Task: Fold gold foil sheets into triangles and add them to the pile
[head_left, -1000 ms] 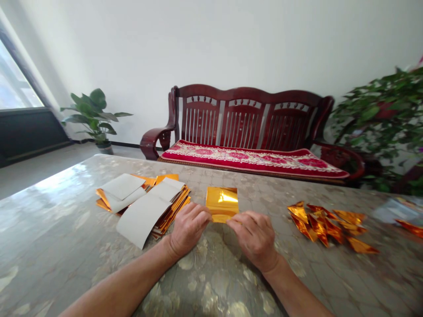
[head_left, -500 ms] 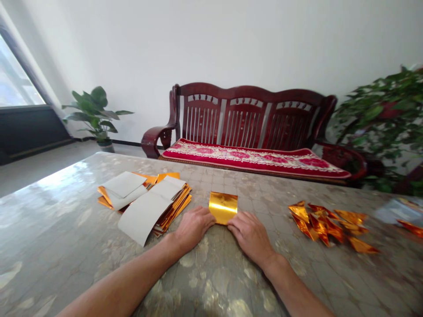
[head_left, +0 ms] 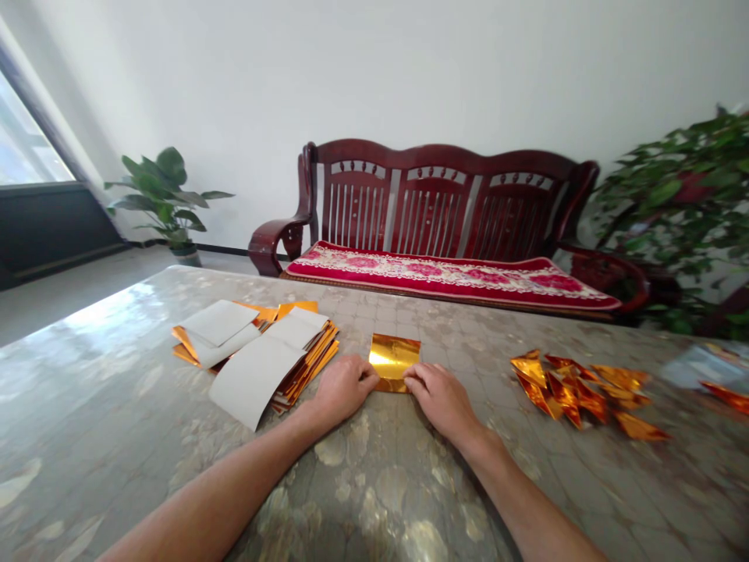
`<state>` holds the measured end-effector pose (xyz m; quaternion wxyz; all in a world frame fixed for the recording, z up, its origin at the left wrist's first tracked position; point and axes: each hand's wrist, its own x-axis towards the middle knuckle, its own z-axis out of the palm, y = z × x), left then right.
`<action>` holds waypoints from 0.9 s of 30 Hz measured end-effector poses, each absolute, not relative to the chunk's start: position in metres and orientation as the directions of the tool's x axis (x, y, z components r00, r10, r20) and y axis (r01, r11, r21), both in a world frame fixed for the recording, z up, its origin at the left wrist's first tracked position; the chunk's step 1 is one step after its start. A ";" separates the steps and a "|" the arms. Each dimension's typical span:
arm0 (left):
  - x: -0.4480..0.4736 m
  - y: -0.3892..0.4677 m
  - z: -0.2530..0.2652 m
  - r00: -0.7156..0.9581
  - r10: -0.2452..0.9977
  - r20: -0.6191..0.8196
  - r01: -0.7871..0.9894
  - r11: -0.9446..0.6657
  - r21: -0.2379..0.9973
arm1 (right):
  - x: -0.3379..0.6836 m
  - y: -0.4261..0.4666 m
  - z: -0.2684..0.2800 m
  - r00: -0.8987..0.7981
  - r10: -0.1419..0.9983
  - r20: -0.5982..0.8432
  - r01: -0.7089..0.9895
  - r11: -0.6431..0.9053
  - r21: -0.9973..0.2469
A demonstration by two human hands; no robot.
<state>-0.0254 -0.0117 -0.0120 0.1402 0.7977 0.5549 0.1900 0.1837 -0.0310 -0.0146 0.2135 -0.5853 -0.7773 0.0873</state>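
The person's left hand (head_left: 344, 388) and right hand (head_left: 441, 400) each pinch a near corner of the gold sheet (head_left: 395, 356), fingers together in the grip. The sheet lies on the worktop (head_left: 403, 476) between a loose paper stack (head_left: 257, 378), left, and folded foil pieces (head_left: 565, 396), right. Beyond stands a wooden bench (head_left: 433, 156).

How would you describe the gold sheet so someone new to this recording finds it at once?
In front of the bench stands the table. On it, between the left hand and the right hand, is the sheet. Unlike the pale-topped stack to its left and the pointed pieces to its right, it is four-sided and shiny gold.
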 end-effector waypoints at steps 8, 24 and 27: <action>-0.027 -0.009 -0.011 0.292 0.949 0.115 0.826 -0.311 0.470 | 0.182 -0.031 -0.012 -0.189 0.965 0.180 0.884 0.247 -0.396; -0.028 -0.008 -0.015 0.249 0.947 0.204 0.875 -0.311 0.372 | 0.179 -0.033 -0.013 -0.187 0.962 0.199 0.923 0.241 -0.299; -0.028 -0.009 -0.014 0.264 0.944 0.201 0.884 -0.319 0.342 | 0.179 -0.033 -0.013 -0.193 0.961 0.199 0.925 0.246 -0.290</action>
